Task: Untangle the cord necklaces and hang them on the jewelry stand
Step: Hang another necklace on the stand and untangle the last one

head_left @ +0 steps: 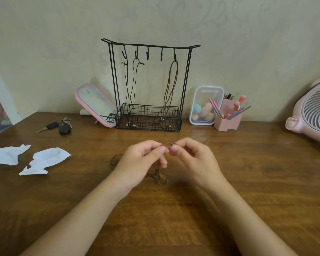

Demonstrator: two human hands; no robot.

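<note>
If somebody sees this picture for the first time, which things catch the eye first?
First, two bare hands at the centre: the left hand and the right hand pinch a thin brown cord necklace between them above the wooden table. Behind, at the table's back edge, stands the black wire jewelry stand, with cords hanging from three of its five hooks. The pink round fan at the right edge also stands out.

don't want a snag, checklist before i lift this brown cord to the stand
1. Grip: left hand and right hand both pinch the brown cord: ok.
2. Is the knot between the hands undone: cannot tell.
3. Rest of the cord untangled: not ok, bunched in loops on the table.
4. Free hook on the jewelry stand: ok, two middle hooks bare.
</note>
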